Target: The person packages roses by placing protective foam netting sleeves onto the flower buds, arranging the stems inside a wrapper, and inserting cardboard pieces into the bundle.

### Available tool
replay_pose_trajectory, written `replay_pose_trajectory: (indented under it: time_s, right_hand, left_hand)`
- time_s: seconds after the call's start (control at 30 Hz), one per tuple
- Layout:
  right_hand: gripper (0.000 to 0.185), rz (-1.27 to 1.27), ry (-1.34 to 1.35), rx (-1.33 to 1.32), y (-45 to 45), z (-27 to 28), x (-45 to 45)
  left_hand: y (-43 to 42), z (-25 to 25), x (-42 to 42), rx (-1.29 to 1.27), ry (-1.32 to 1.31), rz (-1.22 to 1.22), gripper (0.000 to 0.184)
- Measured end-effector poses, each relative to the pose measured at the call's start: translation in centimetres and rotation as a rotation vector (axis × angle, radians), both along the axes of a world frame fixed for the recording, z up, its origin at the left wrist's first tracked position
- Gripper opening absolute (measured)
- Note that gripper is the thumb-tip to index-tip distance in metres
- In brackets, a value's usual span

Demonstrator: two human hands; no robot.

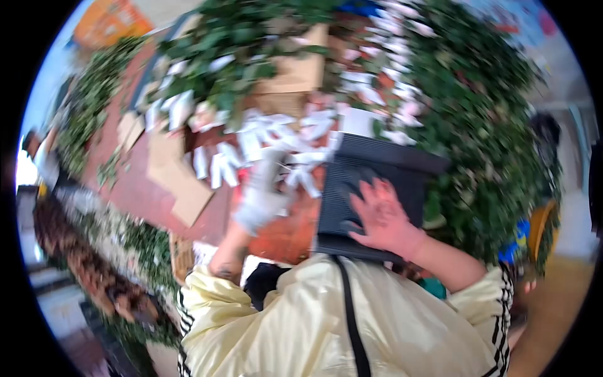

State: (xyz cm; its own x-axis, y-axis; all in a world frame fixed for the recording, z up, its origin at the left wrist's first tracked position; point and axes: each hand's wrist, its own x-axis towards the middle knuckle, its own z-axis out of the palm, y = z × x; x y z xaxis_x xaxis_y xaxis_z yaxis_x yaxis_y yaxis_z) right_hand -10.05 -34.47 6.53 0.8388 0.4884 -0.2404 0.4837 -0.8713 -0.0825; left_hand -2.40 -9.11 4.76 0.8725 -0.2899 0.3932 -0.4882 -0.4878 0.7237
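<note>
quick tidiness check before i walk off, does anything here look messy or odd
The white strips lie scattered at mixed angles near the left hand, rather than stacked. That hand looks gloved, the right hand bare, an odd mismatch. Blur hides any fine damage.

The gloved left hand (262, 193) was blurred, while the bare right hand (386, 217) was spread wide
The left forearm (228, 252) angled forward and slightly inward, bare below a pale yellow left sleeve (217, 294), with dark marks on the skin near the cuff; a white glove (254, 210) covered the hand to about the wrist, and blur hid how the fingers were bent. The right forearm (449, 261) slanted inward from a right sleeve (478, 305) of the same yellow. The right hand was palm down, fingers fanned forward, thumb pointing left. The hands were apart, the left slightly farther forward
</note>
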Motion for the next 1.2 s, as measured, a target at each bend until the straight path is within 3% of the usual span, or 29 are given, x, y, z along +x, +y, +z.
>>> replay_pose_trajectory:
  time_s: [0.03, 0.07, 0.1, 0.13, 0.2, 0.3, 0.33, 0.4, 0.43, 0.47, 0.5, 0.53, 0.57, 0.63, 0.73, 0.77, 0.8, 0.83, 0.87, 0.93, 0.97, 1.03, 1.07, 1.13, 1.17, 1.2]
  right_hand:
    - [0.076, -0.02, 0.008, -0.026, 0.3, 0.0, 0.0]
    - [0.075, -0.044, 0.037, 0.032, 0.3, 0.3, 0.1]
    - [0.076, -0.038, -0.003, 0.042, 0.1, -0.1, 0.0]
    - [0.077, -0.031, 0.008, 0.033, 0.4, 0.3, 0.3]
    - [0.077, -0.016, 0.043, 0.008, 1.0, 1.2, 0.7]
    - [0.077, -0.012, 0.048, -0.049, 0.8, 0.8, 0.4]
    - [0.077, -0.014, 0.048, -0.053, 0.7, 0.7, 0.4]
    - [0.077, -0.026, 0.041, -0.056, 0.6, 0.8, 0.6]
    - [0.077, -0.025, 0.052, -0.069, 0.7, 0.9, 0.6]
    - [0.077, -0.029, 0.063, -0.08, 0.7, 0.9, 0.6]
    - [0.077, -0.039, 0.06, -0.077, 0.7, 0.9, 0.5]
    - [0.078, -0.036, 0.062, -0.093, 0.5, 0.8, 0.4]
    - [0.079, -0.031, 0.062, -0.108, 0.5, 0.6, 0.4]
    - [0.078, -0.015, 0.017, -0.097, 0.1, 0.2, 0.2]
    - [0.078, -0.014, -0.037, -0.043, 0.2, -0.8, -0.2]
    - [0.078, -0.029, -0.054, -0.003, -0.2, -0.7, -0.3]
    - [0.077, -0.021, -0.045, 0.039, -0.5, -0.3, -0.3]
    - [0.076, -0.015, -0.038, 0.085, -0.8, 0.1, -0.2]
    - [0.076, -0.079, -0.032, 0.058, -1.6, 0.3, 0.1]
    - [0.071, -0.083, 0.036, 0.399, -2.3, 0.6, 0.2]
    - [0.071, -0.1, 0.037, 0.391, -2.7, 0.8, -0.3]
    - [0.069, -0.197, -0.056, 0.816, -2.8, 2.3, -0.8]
    - [0.076, -0.231, 0.021, 0.851, -1.9, 6.0, -0.8]
    - [0.076, -0.278, 0.149, 0.999, -1.4, 7.3, -1.5]
    - [0.077, -0.325, 0.276, 1.15, -1.2, 7.9, -2.2]
    - [0.072, -0.338, 0.123, 0.972, -0.7, 9.5, -3.4]
  left_hand:
    - [0.3, 0.3, -0.9, 0.405, -0.013, -0.157, 0.048]
    - [-1.4, 0.3, -1.2, 0.937, 0.265, -0.265, 0.04]
    - [-1.1, -4.3, -2.2, 0.798, 0.088, -0.219, 0.033]
    - [-0.1, -5.5, -2.5, 0.735, 0.037, -0.37, 0.036]
    - [0.6, -7.3, -2.7, 0.722, -0.177, -0.279, 0.044]
    - [2.3, -2.8, -0.8, 0.612, -0.147, -0.209, 0.064]
    - [3.6, -0.8, -0.2, 0.568, -0.072, -0.156, 0.062]
    - [8.1, -0.6, 0.3, 0.588, 0.067, 0.25, 0.047]
    - [11.8, -3.2, 0.8, 0.584, -0.043, 0.478, 0.046]
    - [13.7, -1.4, -0.1, 0.742, 0.203, 0.731, 0.049]
    - [16.5, -2.3, -1.1, 0.926, 0.245, 0.82, 0.065]
    - [19.5, -5.9, -2.5, 1.029, 0.129, 0.911, 0.081]
    - [20.4, -6.7, -3.3, 1.046, 0.294, 0.859, 0.091]
    - [20.5, -5.6, -3.8, 0.978, 0.428, 0.843, 0.091]
    - [22.1, -5.8, -3.8, 0.887, 0.283, 0.791, 0.085]
    - [22.7, -6.1, -3.8, 0.743, 0.108, 0.746, 0.064]
    - [23.8, -6.7, -3.6, 0.606, 0.093, 0.717, 0.042]
    - [24.9, -6.2, -3.3, 0.462, 0.163, 0.649, 0.028]
    - [26.5, -6.8, -2.7, 0.399, 0.286, 0.78, 0.023]
    - [20.2, 0.7, -3.7, -0.14, 0.153, 0.723, 0.026]
    - [17.6, 3.2, -4.1, -0.354, 0.19, 0.606, 0.024]
    - [8.5, 8.5, -5.6, -0.595, 0.297, 0.489, 0.023]
    - [6.6, 7.2, -6.4, -0.558, 0.363, 0.392, 0.024]
    - [2.6, 6.0, -8.3, -0.439, 0.549, 0.133, 0.027]
    - [-0.3, 7.2, -8.6, -0.58, 0.609, -0.083, 0.025]
    - [-2.0, 7.2, -8.9, -0.598, 0.707, -0.118, 0.025]
